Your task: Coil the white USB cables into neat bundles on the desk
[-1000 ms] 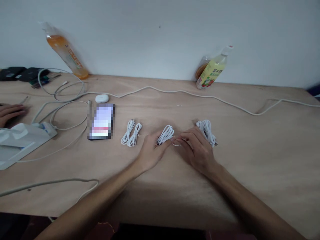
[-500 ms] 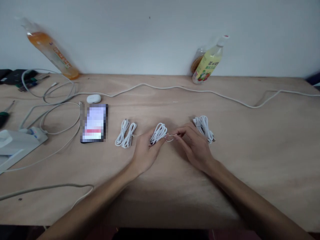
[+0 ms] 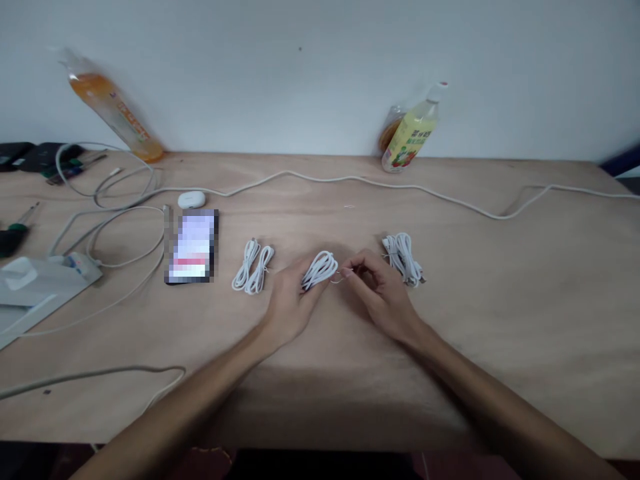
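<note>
Table (image 3: 525, 313) with a white coil (image 3: 321, 268) in hand

The pale wood table meets the wall along its back edge; its front edge shows below the forearms. A long white cable (image 3: 360, 179) wanders along the back half, from loops toward the left side out to the right. A white plastic unit (image 3: 35, 287), cut off by the view, lies at the left. Two bottles stand by the back edge: an orange one (image 3: 115, 117) toward the left, a yellow one (image 3: 413, 137) right of the middle.

Roughly midway between the front and back edges, the left hand (image 3: 290, 303) is clasped around the white coil, thumb along its near side. The right hand (image 3: 385, 300) faces it, thumb and forefinger brought together on a thin tie (image 3: 340, 278) at the coil's right end.

A phone (image 3: 193, 247) with its screen pixelated lies left of the hands. Between phone and left hand sit two bundled cables (image 3: 253, 267), side by side; a further white bundle (image 3: 405, 259) lies just beyond the right hand. A screwdriver (image 3: 15, 233) rests toward the left side, behind the plastic unit. Just past the phone's far end is a small white case (image 3: 191, 199). Smallest is a thin white scrap (image 3: 349, 207), between the coil and the long cable.
</note>
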A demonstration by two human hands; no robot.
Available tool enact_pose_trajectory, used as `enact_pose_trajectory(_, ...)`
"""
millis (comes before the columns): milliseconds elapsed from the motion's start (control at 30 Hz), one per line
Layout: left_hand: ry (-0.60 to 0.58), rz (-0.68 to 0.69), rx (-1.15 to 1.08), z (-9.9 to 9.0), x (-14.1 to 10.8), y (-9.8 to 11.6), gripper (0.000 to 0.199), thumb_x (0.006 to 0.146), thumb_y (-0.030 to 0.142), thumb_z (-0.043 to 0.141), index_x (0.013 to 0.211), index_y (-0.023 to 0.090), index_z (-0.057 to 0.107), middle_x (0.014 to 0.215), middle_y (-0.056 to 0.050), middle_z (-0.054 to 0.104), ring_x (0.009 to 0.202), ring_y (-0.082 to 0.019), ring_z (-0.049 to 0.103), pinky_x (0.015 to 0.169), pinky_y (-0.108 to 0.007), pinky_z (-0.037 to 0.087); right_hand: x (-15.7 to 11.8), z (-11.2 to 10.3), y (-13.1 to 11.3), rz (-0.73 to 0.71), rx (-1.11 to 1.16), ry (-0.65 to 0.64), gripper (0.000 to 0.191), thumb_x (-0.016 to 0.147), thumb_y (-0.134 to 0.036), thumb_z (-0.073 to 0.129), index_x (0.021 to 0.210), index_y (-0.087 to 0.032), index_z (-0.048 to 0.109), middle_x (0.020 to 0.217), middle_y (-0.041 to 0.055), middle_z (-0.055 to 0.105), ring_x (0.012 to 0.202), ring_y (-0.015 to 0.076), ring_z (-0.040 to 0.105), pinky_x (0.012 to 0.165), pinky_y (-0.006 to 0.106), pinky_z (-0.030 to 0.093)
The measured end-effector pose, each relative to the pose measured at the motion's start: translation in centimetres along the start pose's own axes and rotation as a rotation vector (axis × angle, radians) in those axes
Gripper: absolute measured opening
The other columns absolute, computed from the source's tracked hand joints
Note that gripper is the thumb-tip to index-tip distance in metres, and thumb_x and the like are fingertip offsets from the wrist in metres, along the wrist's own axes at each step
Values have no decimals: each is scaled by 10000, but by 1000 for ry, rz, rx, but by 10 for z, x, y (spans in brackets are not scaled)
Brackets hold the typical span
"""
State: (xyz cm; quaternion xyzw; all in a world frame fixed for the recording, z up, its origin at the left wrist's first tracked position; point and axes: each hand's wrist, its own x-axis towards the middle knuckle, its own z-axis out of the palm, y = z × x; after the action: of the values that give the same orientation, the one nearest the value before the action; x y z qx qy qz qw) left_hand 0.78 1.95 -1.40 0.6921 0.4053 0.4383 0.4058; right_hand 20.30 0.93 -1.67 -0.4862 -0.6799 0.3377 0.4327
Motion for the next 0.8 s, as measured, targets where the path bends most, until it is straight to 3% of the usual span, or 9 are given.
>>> enact_pose_trajectory(333,-10,-59,-26,-1,-1,1,149,1036,258,643,933,188,726,905,-33,757,858,-206,672,823,-313,520,0,1,0,-30,-2,3,135,1046,-246,614,931,-246,685,847,8,663,733,181,558,685,331,430)
enact_pose_trajectory(533,11,-142,-56,2,-4,-3,174,1036,319,665,913,205,711,875,-45,755,914,-233,695,769,-306,534,0,2,0,-48,-14,7,130,1050,-233,607,939,-244,675,845,6,647,742,183,560,698,335,433)
enact_pose_trajectory(800,15,-150,-76,3,-4,-3,167,1027,326,692,906,211,710,814,-28,732,873,-228,692,741,-308,540,0,3,2,-47,-15,-18,151,1080,-272,567,952,-248,643,880,16,648,764,193,564,699,340,433)
